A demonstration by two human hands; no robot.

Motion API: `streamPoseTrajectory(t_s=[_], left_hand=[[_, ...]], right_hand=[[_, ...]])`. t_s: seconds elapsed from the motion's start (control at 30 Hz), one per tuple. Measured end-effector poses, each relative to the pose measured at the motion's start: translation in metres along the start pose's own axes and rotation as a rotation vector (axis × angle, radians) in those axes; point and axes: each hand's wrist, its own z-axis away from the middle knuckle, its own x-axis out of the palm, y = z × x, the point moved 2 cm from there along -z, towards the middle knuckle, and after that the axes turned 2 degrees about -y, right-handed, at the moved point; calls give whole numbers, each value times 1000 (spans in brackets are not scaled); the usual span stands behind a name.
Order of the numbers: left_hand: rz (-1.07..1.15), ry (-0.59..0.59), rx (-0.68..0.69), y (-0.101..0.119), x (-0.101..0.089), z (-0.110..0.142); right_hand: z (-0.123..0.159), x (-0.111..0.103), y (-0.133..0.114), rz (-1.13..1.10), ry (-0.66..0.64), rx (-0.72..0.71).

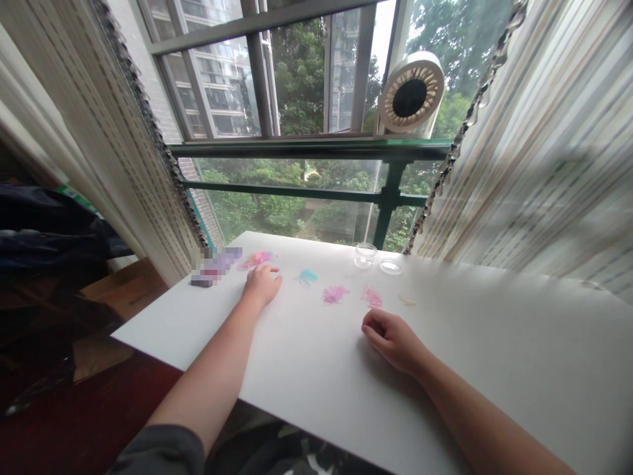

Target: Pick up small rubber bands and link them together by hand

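A home, with striped curtains [554, 171]

From my remote seat I can read no text, label, brand, number or sign. The small item [216, 267] at the left end of the white table [316, 369] reaches me broken into coarse blocks, so any print on its surface is unreadable. The green patch [74, 194] beside the left curtain [148, 132] is too small and blurred for me to make out any lettering. On the dark clothing [262, 448] below the table's near edge I see pale shapes, but cannot tell whether they are letters.
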Motion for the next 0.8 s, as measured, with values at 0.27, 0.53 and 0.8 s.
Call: streamPoseTrajectory(t_s=[0.27,0.53,0.8], left_hand=[[-10,-3,-225,-55,-2,-11],[21,28,-223,-49,5,-18],[-36,11,-258,-42,2,-14]], right_hand=[[0,2,1,31,3,-4],[0,3,-1,26,-7,6],[0,2,-3,30,-4,3]])
